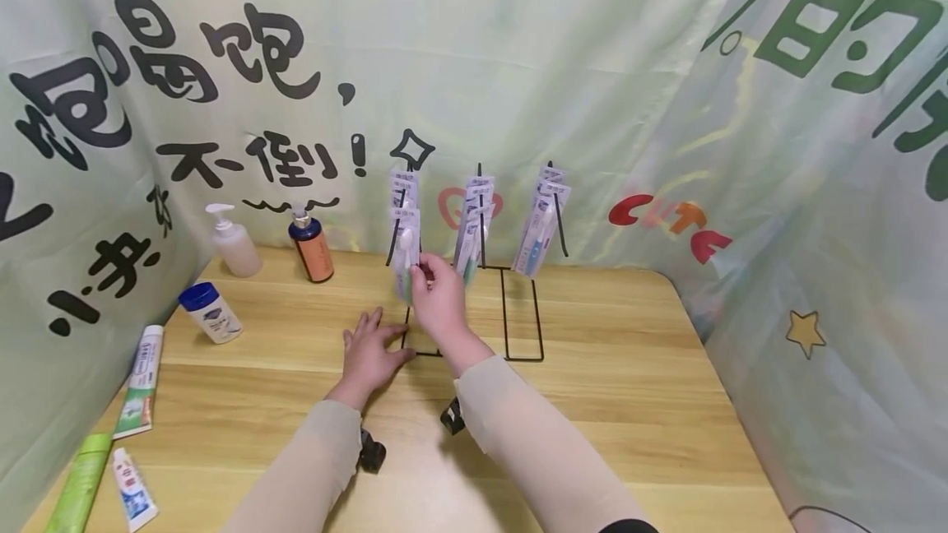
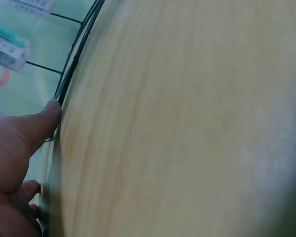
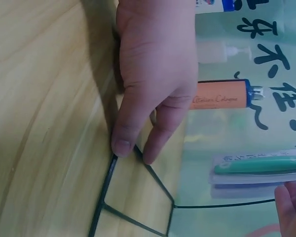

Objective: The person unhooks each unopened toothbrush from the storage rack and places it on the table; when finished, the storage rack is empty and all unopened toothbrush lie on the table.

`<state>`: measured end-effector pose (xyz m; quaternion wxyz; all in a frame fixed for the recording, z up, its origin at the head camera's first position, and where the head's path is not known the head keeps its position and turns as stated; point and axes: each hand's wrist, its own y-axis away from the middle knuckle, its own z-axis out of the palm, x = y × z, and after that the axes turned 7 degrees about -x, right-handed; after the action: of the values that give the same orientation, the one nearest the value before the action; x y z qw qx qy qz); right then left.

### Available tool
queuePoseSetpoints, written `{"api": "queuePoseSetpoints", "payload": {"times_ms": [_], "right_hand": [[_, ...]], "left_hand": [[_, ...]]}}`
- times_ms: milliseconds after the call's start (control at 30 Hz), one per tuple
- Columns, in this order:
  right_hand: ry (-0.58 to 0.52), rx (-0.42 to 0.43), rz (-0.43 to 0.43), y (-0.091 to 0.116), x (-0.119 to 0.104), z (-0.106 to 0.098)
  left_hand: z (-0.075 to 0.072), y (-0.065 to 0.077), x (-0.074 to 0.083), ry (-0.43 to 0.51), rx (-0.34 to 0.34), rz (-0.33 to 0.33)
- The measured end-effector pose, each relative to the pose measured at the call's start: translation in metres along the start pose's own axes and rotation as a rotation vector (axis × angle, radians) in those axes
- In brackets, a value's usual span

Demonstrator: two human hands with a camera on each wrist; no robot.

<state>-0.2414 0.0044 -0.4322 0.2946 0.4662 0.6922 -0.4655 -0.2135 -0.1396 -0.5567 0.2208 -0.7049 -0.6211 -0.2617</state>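
The right hand [image 1: 442, 298] holds the front toothbrush pack [image 1: 406, 252] on the left hook [image 1: 392, 247] of the black wire rack [image 1: 505, 312], near the back edge of the counter [image 1: 629, 401]; its grip is clamped on that pack. The left hand [image 1: 370, 358] touches the rack's front-left corner, its grip apart. Two pump bottles [image 1: 314, 255] stand near the counter's back-left corner; three tubes [image 1: 142, 382] lie along its left edge.

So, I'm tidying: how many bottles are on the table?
3: a white-topped pump bottle, back left; an orange-labelled bottle right of it; a blue-capped bottle in front.
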Motion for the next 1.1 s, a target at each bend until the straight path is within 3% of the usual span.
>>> {"api": "queuePoseSetpoints", "payload": {"times_ms": [200,300,467,567,633,700,800,867,1000,1100], "right_hand": [[0.039,0.003,-0.012,0.018,-0.005,-0.021],[0.087,0.009,-0.088,0.037,0.001,-0.042],[0.195,-0.014,-0.283,0.082,0.030,-0.099],[0.214,-0.019,-0.346,0.107,0.054,-0.144],[0.203,0.004,-0.277,0.119,0.068,-0.173],[0.187,0.041,-0.114,0.123,0.079,-0.199],[0.132,0.091,0.181,0.112,0.092,-0.230],[0.091,0.131,0.318,0.096,0.101,-0.243],[0.070,0.199,0.440,0.062,0.125,-0.254],[0.099,0.182,0.497,0.041,0.141,-0.250]], "left_hand": [[-0.001,-0.002,0.000,-0.004,-0.014,0.000],[-0.001,-0.003,-0.001,0.002,-0.023,-0.004],[0.000,0.000,0.002,0.039,-0.036,-0.028],[0.000,0.002,0.004,0.048,-0.038,-0.035],[-0.001,0.004,0.003,0.050,-0.038,-0.036],[-0.001,0.007,0.002,0.051,-0.033,-0.039],[-0.003,0.009,0.000,0.047,-0.019,-0.043],[-0.004,0.009,0.000,0.046,-0.011,-0.044],[-0.002,0.008,0.001,0.045,-0.017,-0.035],[0.000,0.006,0.004,0.043,-0.010,-0.020]]}}
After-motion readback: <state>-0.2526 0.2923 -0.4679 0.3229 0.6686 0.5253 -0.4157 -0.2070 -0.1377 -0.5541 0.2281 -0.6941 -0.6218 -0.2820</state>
